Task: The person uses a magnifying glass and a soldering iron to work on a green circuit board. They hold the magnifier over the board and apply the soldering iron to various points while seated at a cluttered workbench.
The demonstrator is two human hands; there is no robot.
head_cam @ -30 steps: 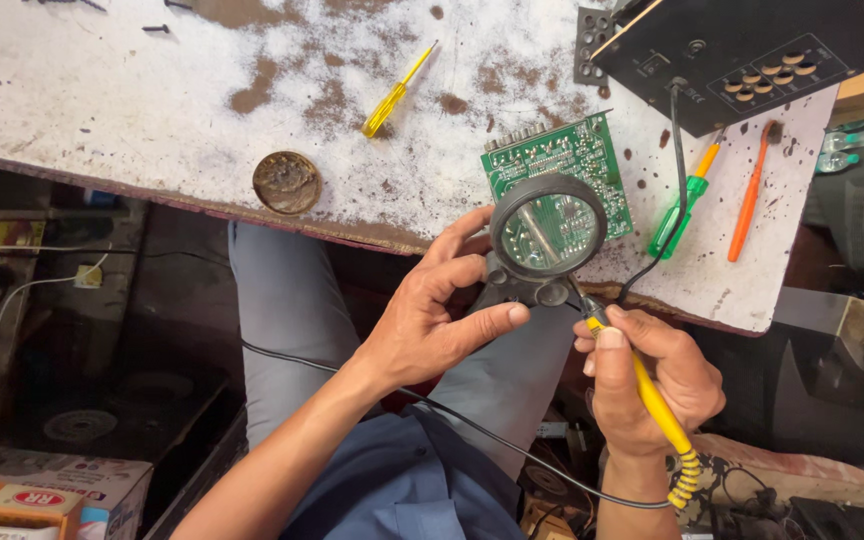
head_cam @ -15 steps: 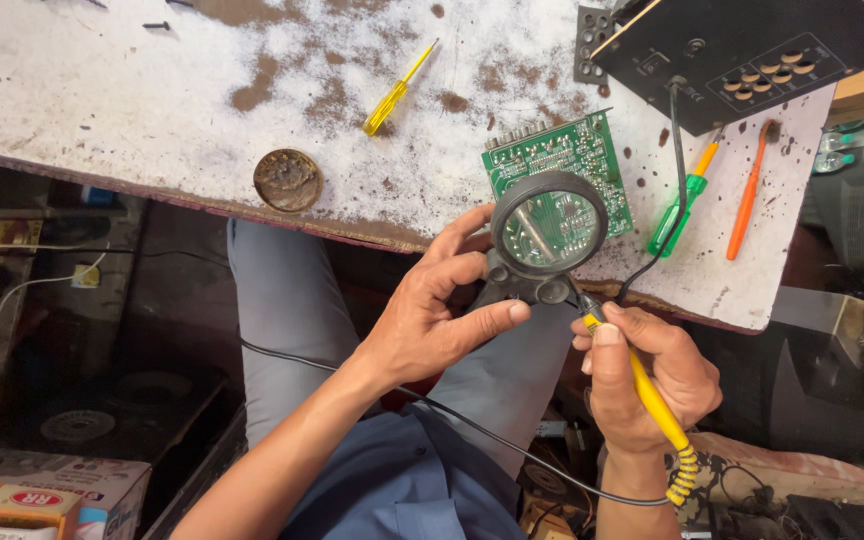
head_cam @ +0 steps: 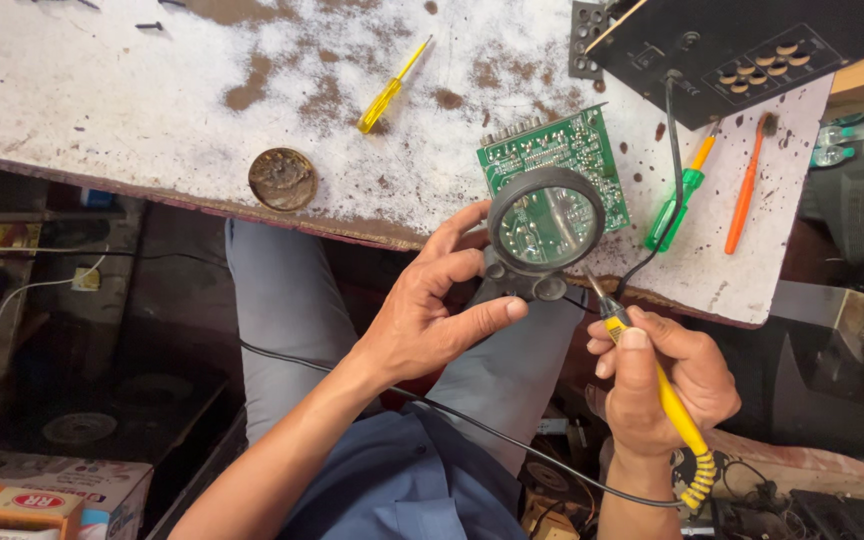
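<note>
Spreading beyond both hands, the worn white table carries a green circuit board just above the left hand's grip. That left hand pinches a black round magnifier by its base, lens over the board's lower edge. Beside it, the right hand wraps tight around a yellow soldering iron, tip just below the lens.

circuit board part hidden behind magnifier; iron tip contact unclear.
</note>
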